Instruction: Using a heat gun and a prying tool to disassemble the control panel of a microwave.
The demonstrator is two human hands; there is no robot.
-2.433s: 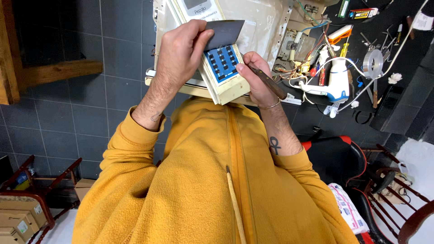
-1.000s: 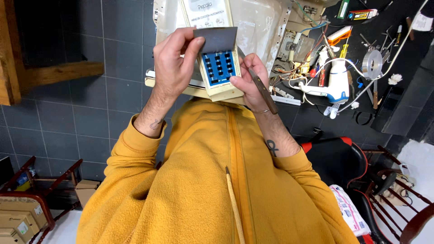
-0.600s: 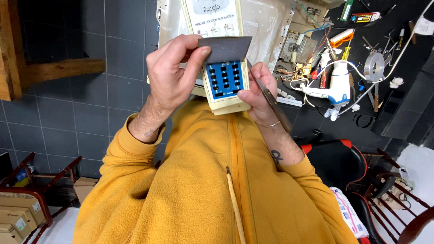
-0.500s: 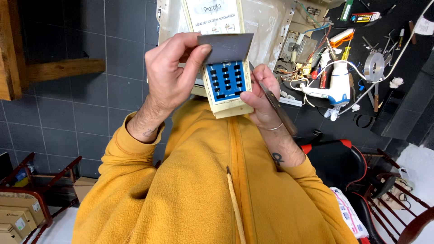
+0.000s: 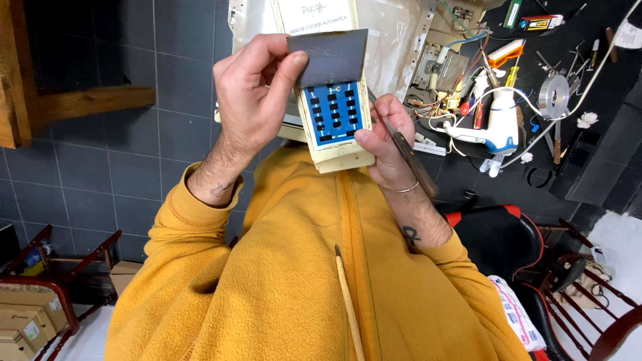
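The cream keypad panel (image 5: pixel 334 124) sits between both hands, held up in front of the yellow sweater (image 5: pixel 301 281). The left hand (image 5: pixel 251 100) is closed, thumb and fingers pinching the dark flap (image 5: pixel 329 57) peeled from the panel's upper end. The right hand (image 5: pixel 388 137) grips the panel's right edge (a thin tool (image 5: pixel 408 157) tucked along its palm). The panel's long axis runs up and down the view, blue buttons facing the camera.

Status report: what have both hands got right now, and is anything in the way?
Left hand peeling dark film off keypad panel. Right hand steadying panel, thin tool tucked in fingers. Nothing blocking.
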